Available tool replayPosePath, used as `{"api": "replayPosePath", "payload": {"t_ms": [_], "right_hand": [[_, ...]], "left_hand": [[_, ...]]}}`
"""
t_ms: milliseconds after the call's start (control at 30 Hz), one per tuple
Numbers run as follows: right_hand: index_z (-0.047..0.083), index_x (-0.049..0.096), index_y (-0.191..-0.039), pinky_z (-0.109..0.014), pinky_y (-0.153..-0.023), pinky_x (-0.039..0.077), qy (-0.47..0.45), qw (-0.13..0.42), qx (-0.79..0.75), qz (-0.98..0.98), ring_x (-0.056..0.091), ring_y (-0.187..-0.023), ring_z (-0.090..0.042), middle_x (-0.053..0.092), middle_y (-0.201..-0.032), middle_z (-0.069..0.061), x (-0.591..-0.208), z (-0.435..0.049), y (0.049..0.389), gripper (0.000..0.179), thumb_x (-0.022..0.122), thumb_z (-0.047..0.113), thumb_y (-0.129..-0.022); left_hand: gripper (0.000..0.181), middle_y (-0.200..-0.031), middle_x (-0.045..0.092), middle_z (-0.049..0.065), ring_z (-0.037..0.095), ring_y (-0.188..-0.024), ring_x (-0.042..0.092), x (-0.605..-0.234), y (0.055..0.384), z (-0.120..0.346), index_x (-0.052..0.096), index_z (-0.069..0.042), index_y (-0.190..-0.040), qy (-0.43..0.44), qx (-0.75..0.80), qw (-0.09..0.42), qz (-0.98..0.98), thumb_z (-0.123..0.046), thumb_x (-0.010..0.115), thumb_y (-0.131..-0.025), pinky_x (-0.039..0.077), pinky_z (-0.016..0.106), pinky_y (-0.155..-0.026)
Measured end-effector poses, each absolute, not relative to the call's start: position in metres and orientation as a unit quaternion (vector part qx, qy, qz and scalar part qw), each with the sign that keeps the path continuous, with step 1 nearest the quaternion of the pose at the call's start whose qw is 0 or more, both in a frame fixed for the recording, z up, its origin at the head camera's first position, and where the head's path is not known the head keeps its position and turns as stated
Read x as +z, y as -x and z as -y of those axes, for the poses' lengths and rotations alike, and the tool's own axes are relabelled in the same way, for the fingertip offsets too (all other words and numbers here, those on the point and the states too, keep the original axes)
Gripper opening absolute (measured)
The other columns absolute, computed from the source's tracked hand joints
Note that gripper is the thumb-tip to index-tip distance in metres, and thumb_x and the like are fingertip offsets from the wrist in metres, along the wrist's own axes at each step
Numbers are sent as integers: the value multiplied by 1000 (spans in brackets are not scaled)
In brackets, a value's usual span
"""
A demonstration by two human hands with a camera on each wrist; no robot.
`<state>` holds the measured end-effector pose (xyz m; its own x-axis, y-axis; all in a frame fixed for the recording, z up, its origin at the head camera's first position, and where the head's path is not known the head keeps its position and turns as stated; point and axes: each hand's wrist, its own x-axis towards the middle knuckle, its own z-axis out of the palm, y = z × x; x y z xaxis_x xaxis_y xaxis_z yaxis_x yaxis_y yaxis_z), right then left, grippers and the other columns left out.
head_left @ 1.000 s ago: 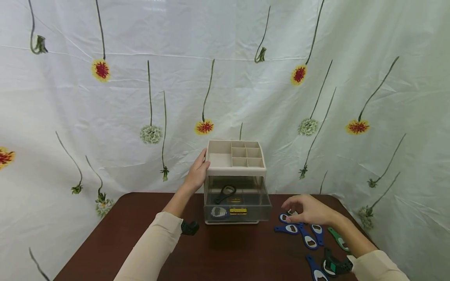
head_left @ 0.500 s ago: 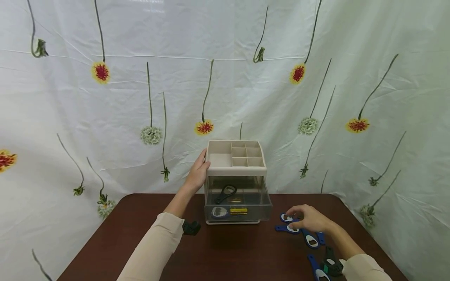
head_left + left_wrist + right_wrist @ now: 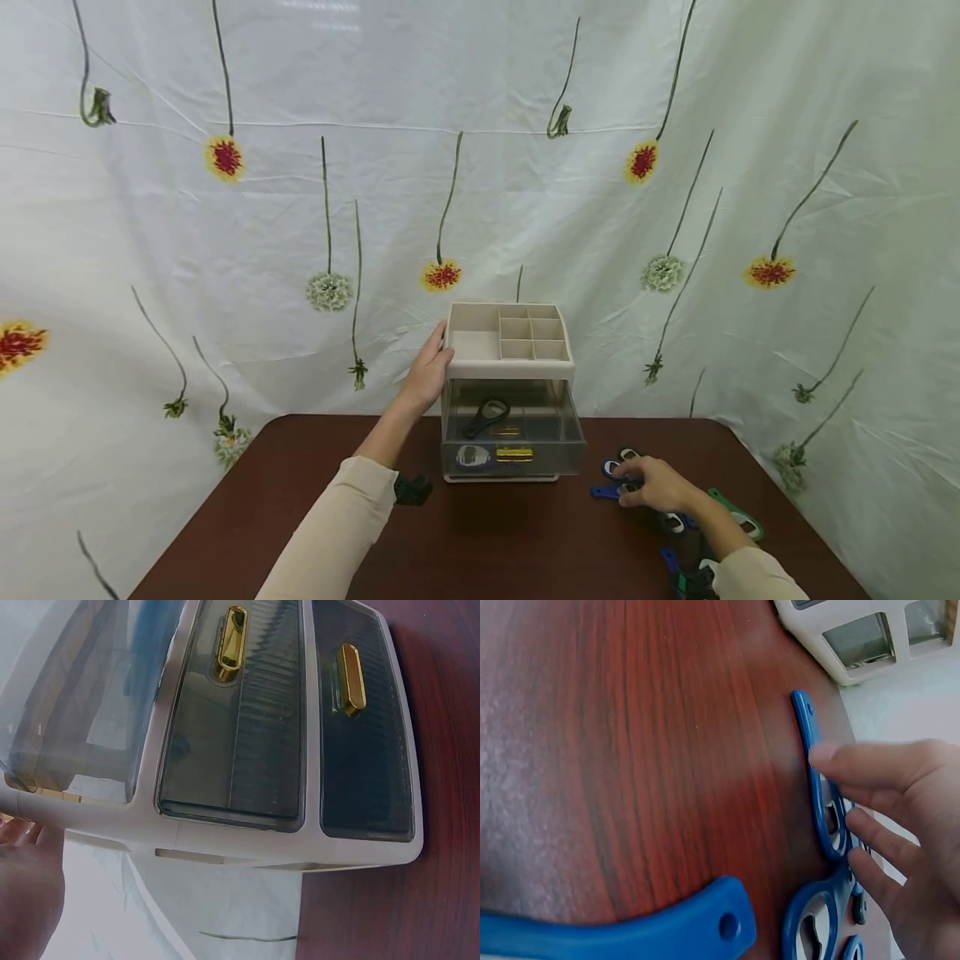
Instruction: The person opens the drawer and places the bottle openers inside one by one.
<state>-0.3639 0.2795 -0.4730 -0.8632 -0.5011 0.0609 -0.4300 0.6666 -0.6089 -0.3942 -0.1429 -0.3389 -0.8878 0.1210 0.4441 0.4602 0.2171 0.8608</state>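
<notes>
In the head view a cream desktop organizer [image 3: 510,369] has a clear drawer [image 3: 555,458] pulled out, holding a black bottle opener [image 3: 487,417] and a blue one near its front. My left hand [image 3: 426,375] rests on the organizer's upper left side, fingers straight along the wall and thumb at the front corner. Low over the table on the right, my right hand [image 3: 656,485] spreads thumb and fingers around a blue bottle opener [image 3: 806,716]. Its thumb overlaps the handle in the right wrist view, while the other fingertips are beside the metal head.
More blue bottle openers [image 3: 810,922] lie around the right hand, with a green bottle opener [image 3: 738,512] farther right. Two lower drawers [image 3: 367,750] with gold handles are closed. A flower-printed curtain [image 3: 375,83] hangs behind the dark red-brown table [image 3: 510,542].
My right hand has come down and nearer to me, from the far openers to the blue bottle opener. The left hand stays at the organizer's side.
</notes>
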Motion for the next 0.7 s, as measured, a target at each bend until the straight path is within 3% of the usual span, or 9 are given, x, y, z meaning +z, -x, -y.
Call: {"api": "replayPosePath", "payload": {"t_ms": [333,700], "right_hand": [[7,80,-103,-42,-72,55,286,45,-269,-919,65,-91,-26,72,-102,-4,-477,-273,371,23,86,5,-80],[10,75,-97,-38,-65,49,292,66,-262,-917,55,-80,-20,62,-94,0,-471,-261,374,23,78,2,-75]], "left_hand": [[58,-167,12,28,41,-154,12,-311,357,140,11,9,-162,189,-594,127,772,-3,33,-110,14,53,-122],[58,-169,10,23,37,-155,9,-339,396,146,10,4,-164,192,-591,136,772,-7,32,-111,10,52,-123]]}}
